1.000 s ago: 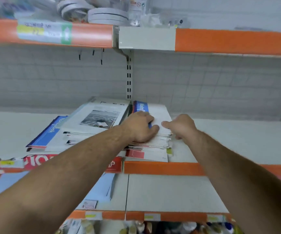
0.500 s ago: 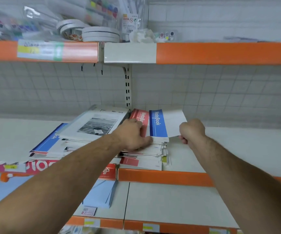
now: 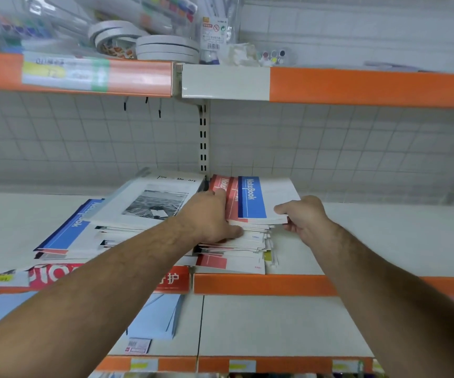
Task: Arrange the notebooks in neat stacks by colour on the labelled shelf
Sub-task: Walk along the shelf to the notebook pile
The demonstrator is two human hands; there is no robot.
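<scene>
Blue notebook [image 3: 253, 197] lifted at 1 corner, sorting hardly begun.
My right hand [image 3: 305, 216] pinched its near right corner between thumb and curled fingers, holding it tilted up off the mixed stack by the shelf's [image 3: 384, 241] front edge. My left hand [image 3: 206, 216] lay open on the red notebook [image 3: 227, 192] beneath, pressing the stack down. Both piles mixed red and blue, and a photo-cover book [image 3: 155, 203] slanted across the left 1, so I judged nearly all the sorting remained.
</scene>
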